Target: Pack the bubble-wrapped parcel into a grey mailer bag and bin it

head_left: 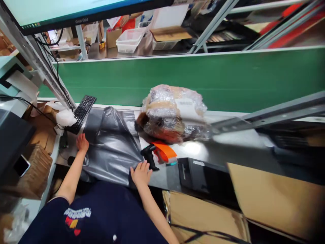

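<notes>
A stack of grey plastic mailing bags (111, 145) lies flat on the steel workbench (228, 142) in front of me. My left hand (82, 142) rests on the bags' left edge, fingers curled down onto the plastic. My right hand (141, 173) lies flat on the bags' lower right corner, fingers spread. Just right of that hand stand a black handheld scanner (150, 156) and an orange tape dispenser (164, 151). Behind them sits a bubble-wrapped parcel (172, 113) with a white label on top.
A green conveyor belt (228, 78) runs behind the bench. A black keyboard (81, 112) lies at the left, a phone (21, 165) on cardboard further left. A black box (195, 174) and cardboard cartons (274, 200) stand at the right. A monitor (76, 12) hangs overhead.
</notes>
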A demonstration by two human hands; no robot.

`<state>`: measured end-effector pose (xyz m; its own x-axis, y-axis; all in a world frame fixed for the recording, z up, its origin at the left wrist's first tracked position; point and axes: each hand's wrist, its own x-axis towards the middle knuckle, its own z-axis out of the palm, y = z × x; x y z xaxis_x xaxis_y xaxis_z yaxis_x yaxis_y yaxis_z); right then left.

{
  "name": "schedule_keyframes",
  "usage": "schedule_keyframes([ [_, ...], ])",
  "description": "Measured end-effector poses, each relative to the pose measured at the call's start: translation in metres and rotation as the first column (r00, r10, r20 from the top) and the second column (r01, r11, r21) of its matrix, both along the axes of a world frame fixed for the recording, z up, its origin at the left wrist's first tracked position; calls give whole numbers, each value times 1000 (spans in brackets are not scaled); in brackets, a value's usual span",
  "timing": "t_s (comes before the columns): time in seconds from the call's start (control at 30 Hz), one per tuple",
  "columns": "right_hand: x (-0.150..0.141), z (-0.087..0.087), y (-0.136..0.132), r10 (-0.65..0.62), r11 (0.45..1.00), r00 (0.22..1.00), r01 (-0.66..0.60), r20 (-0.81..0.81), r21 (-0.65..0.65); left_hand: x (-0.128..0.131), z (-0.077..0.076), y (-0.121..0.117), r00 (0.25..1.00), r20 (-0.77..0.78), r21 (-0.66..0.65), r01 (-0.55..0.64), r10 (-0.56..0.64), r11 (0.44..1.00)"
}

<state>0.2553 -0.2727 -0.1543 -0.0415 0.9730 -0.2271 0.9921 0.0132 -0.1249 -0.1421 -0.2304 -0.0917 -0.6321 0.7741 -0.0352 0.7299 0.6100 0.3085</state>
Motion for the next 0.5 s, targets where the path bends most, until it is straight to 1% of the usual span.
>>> schedule_keyframes([
  [0.03, -1, 4, 9, 28, 1000, 999, -28, -15, 11, 9, -2, 10, 991, -27, -1, 131, -131, 991],
  [0.07, -5, 9, 23, 64, 997, 997, -62, -39, 33, 17, -5, 21, 969, -43, -17, 242, -242, 970],
  [0.1, -11, 13, 42, 99, 994, 993, -96, -65, 61, 24, -9, 33, 947, -45, -44, 317, -319, 947],
  [0.13, -19, 17, 65, 131, 988, 987, -123, -88, 88, 30, -15, 44, 934, -31, -78, 351, -355, 933],
  [0.2, -37, 19, 116, 158, 983, 981, -146, -108, 113, 38, -29, 60, 939, 6, -148, 342, -345, 928],
  [0.23, -45, 17, 140, 144, 986, 984, -134, -102, 100, 41, -37, 64, 947, 15, -179, 318, -320, 931],
  [0.3, -55, 9, 177, 102, 993, 992, -98, -68, 64, 45, -53, 63, 964, -3, -216, 259, -266, 942],
  [0.33, -56, 3, 188, 90, 994, 995, -87, -48, 59, 47, -59, 60, 969, -24, -219, 234, -245, 947],
  [0.4, -54, -7, 198, 95, 993, 995, -93, -19, 77, 52, -64, 52, 972, -61, -211, 208, -226, 955],
  [0.5, -43, -13, 190, 127, 989, 992, -126, 2, 80, 57, -57, 43, 976, -48, -223, 197, -213, 955],
])
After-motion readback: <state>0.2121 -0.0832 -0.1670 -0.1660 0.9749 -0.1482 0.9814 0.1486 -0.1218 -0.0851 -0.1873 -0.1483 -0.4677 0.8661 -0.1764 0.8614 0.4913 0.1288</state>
